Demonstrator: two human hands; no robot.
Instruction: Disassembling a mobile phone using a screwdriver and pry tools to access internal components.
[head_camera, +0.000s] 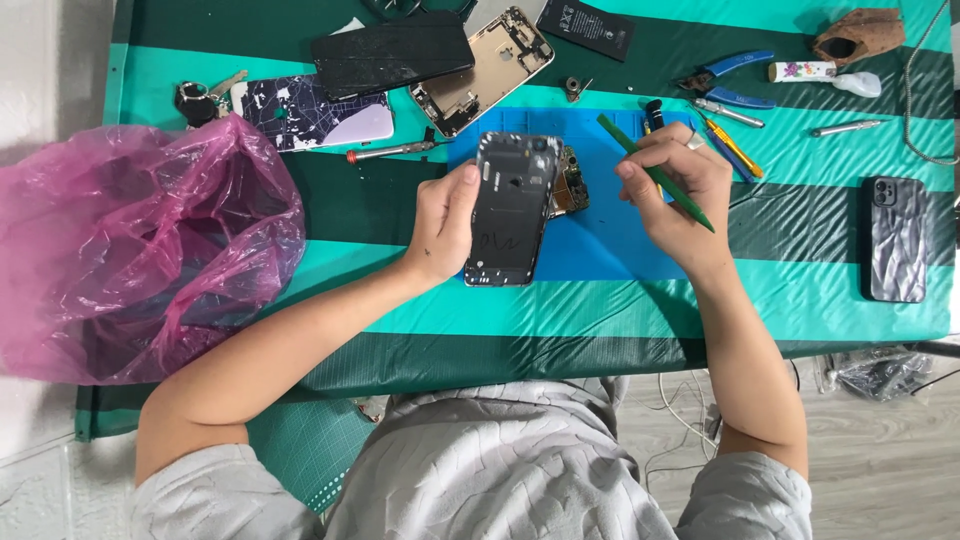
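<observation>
A person seated at a table (560, 310) covered in green striped cloth grips a dark phone chassis (512, 208) along its left edge with the left hand (442, 222), holding it over a blue work mat (610, 240). The right hand (672, 185) is closed around a green prying stick (655, 172), pen-fashion, just right of the phone. A gold phone frame (485, 68), blue pliers (728, 78) and a pink plastic bag (140, 250) lie nearby.

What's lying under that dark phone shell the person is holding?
Under the dark phone shell, held by the left hand, lies a blue work mat. A circuit board peeks out at its right edge. Whatever else sits beneath is covered.
</observation>
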